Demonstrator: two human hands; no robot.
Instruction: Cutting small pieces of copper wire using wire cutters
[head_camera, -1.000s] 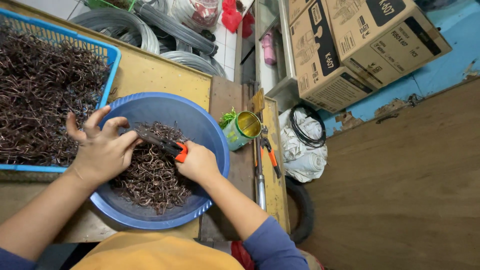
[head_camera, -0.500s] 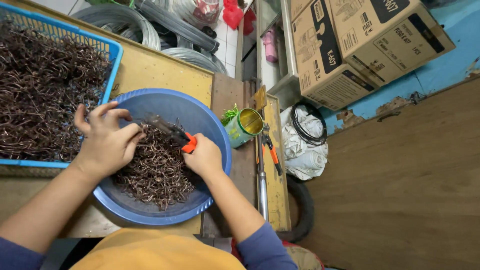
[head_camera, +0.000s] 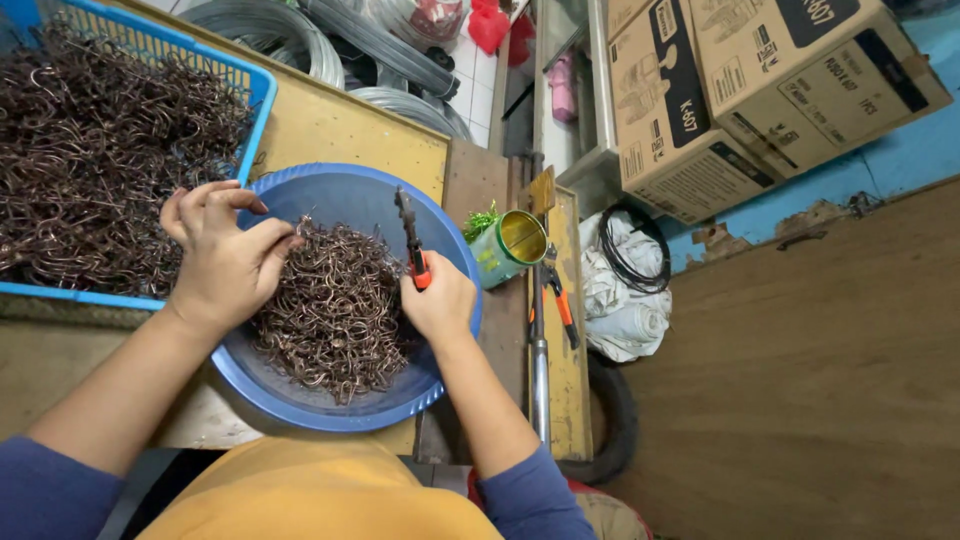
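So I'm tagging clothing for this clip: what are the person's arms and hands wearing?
Both hands, left and right, are bare: no gloves, rings or watch visible. The forearms are bare too. Blue sleeves, left and right, are pushed up near the elbows, and a yellow-orange garment covers the torso.

We see the left hand (head_camera: 222, 262) pinching a bent wire hook over the blue basin (head_camera: 340, 195) (half full of hooks (head_camera: 335, 310)). The right hand (head_camera: 440, 300) grips orange-handled pliers (head_camera: 411, 235) at the basin's right rim. A green can (head_camera: 512, 245) stands just right of the basin.
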